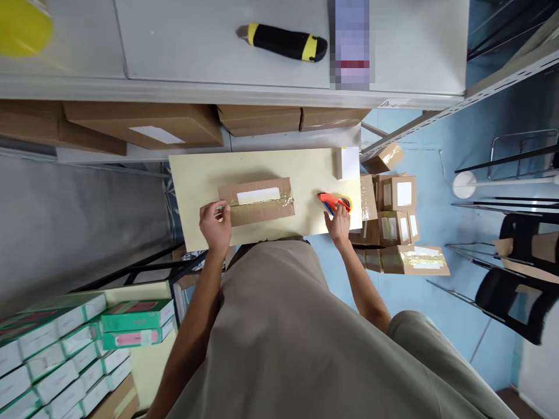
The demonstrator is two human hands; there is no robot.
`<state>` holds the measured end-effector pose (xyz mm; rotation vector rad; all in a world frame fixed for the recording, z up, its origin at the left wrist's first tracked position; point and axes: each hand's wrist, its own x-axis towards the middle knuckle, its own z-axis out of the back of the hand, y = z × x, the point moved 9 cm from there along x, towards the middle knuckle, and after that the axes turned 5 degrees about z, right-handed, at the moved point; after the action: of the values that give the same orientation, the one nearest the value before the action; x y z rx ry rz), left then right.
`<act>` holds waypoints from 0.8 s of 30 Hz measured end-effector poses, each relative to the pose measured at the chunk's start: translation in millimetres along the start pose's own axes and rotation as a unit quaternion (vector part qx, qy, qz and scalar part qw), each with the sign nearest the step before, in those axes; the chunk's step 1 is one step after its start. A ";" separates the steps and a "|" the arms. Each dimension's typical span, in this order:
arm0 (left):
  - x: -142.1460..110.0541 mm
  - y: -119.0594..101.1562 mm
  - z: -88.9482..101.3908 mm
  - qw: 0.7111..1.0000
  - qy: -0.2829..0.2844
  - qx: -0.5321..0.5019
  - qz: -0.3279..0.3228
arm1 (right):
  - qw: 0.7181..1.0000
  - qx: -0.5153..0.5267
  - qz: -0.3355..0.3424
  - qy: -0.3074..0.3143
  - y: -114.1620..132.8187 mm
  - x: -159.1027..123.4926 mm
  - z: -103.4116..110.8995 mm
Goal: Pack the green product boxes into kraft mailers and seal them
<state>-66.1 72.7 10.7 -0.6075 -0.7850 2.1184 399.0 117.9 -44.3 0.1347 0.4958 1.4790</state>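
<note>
A long brown cardboard box (262, 216) lies on the cream tabletop (201, 174), with clear tape along its top seam and a white label. At its left end is my left hand (216, 226), thumb and forefinger curled together in a pinch; whatever lies between the fingertips is too small to make out. Toward the table's right side, an orange-red tape dispenser (331, 200) with a blue and yellow part rests on the surface. My right hand (339, 224) has its fingers closed over the near side of it, partly hiding it.
A small white box (349, 163) stands at the table's back right corner. Above, a grey shelf (183, 46) bears a black and yellow utility knife (286, 42). Taped cartons (397, 195) are stacked on the floor at right; green and white boxes (65, 343) fill the lower left.
</note>
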 end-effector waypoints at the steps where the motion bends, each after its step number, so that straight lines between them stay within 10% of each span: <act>1: -0.8 -0.2 -0.7 1.000 -0.001 -0.002 -0.002 | 0.999 -0.027 -0.016 0.010 -11.6 -0.7 -4.1; 7: 0.1 0.4 -3.6 1.000 0.011 0.003 0.002 | 0.994 -0.060 -0.062 0.063 -25.2 17.2 -27.2; 13: 2.7 -2.6 -4.7 1.000 0.017 -0.024 0.002 | 0.994 0.002 -0.053 0.096 -4.0 26.9 -3.5; 16: 2.3 -1.4 -6.6 0.999 0.020 -0.039 0.008 | 0.978 0.154 0.019 0.137 43.0 31.2 29.9; 19: 1.5 1.6 -8.3 0.998 0.023 -0.059 0.011 | 0.906 0.338 0.083 0.240 117.8 34.6 60.3; 24: 2.0 3.3 -8.3 0.995 0.039 -0.088 0.004 | 0.824 0.328 0.181 0.424 237.0 37.9 58.0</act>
<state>-63.6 75.3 2.3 -0.7824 -0.9340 2.0328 205.1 191.8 89.5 0.1050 1.7956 1.6324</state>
